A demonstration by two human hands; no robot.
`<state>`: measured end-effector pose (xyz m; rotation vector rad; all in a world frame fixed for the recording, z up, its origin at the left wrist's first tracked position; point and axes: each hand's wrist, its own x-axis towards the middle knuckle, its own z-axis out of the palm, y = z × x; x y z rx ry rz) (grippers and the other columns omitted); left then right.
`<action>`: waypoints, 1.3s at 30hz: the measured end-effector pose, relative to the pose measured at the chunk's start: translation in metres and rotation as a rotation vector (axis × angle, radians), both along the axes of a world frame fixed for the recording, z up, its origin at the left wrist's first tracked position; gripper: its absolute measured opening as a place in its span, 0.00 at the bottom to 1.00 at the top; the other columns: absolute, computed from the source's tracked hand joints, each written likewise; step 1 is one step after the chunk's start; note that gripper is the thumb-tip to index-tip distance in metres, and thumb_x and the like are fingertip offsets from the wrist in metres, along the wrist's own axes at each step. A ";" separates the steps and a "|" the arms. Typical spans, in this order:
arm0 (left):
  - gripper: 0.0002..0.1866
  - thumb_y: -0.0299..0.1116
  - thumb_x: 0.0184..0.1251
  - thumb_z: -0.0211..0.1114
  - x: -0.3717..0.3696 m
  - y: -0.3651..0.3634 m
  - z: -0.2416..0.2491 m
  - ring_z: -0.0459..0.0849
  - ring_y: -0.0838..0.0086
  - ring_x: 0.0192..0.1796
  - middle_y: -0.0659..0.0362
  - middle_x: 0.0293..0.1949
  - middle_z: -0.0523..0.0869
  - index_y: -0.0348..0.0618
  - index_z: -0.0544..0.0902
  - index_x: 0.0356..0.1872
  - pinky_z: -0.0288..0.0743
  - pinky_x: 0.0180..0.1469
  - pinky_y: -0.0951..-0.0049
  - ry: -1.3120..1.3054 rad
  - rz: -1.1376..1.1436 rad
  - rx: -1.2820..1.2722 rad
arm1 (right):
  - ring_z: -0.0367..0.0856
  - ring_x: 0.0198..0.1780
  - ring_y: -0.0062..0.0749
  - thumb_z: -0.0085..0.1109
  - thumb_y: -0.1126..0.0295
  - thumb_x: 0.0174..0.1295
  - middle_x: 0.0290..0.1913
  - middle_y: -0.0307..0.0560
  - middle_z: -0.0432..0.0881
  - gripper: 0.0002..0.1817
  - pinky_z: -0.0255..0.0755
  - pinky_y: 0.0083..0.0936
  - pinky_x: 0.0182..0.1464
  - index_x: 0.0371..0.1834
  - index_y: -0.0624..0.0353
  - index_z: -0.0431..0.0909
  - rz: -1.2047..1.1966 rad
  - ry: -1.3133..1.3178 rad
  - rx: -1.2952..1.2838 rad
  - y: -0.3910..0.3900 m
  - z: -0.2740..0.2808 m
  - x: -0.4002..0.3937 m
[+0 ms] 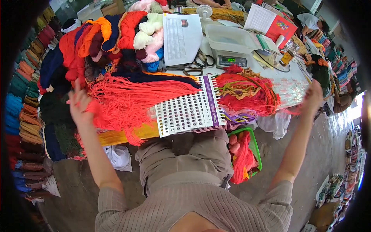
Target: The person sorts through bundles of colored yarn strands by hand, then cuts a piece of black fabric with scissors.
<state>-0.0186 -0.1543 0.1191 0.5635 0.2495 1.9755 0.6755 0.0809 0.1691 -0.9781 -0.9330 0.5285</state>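
My left hand (80, 106) is raised at the left side of the table, slightly blurred. Coral strands show on both sides of its fingers, which are partly curled around the thread. Beside it spreads a long bundle of coral thread (127, 96), its loose ends hanging over the table's front edge. Far to the right, my right hand (313, 94) is held up with its fingers closed; what they hold is too fine to make out. Between the hands lies a white card with rows of holes and a purple strip (210, 100). Cut red and olive threads (247, 91) are attached along its right edge.
Coloured yarn skeins (131, 29) are heaped at the back left. Scissors (203, 60), a printed sheet (181, 40) and a digital scale (232, 60) bearing a plastic tub (228, 36) stand behind the card. A green basket (255, 150) of yarn sits below the table.
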 end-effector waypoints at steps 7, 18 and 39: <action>0.23 0.47 0.68 0.54 0.208 0.120 -0.062 0.77 0.81 0.33 0.54 0.54 0.79 0.41 0.74 0.56 0.73 0.32 0.83 0.323 -0.530 -0.648 | 0.78 0.25 0.22 0.56 0.72 0.61 0.25 0.43 0.80 0.10 0.72 0.19 0.28 0.44 0.61 0.70 0.899 -0.549 -0.294 -0.012 -0.126 -0.198; 0.19 0.45 0.66 0.57 0.272 0.164 -0.104 0.78 0.74 0.31 0.58 0.40 0.81 0.38 0.77 0.45 0.72 0.25 0.78 0.487 -0.721 -0.977 | 0.74 0.20 0.19 0.56 0.67 0.60 0.22 0.40 0.79 0.09 0.67 0.18 0.24 0.32 0.63 0.80 0.822 -0.751 -0.492 -0.005 -0.197 -0.249; 0.17 0.30 0.66 0.57 0.203 0.179 -0.068 0.62 0.93 0.18 0.63 0.27 0.79 0.38 0.73 0.54 0.51 0.14 0.92 0.123 -0.764 -0.415 | 0.81 0.34 0.48 0.55 0.59 0.59 0.29 0.52 0.81 0.12 0.71 0.41 0.35 0.35 0.56 0.76 0.503 -1.009 -0.301 -0.029 -0.194 -0.256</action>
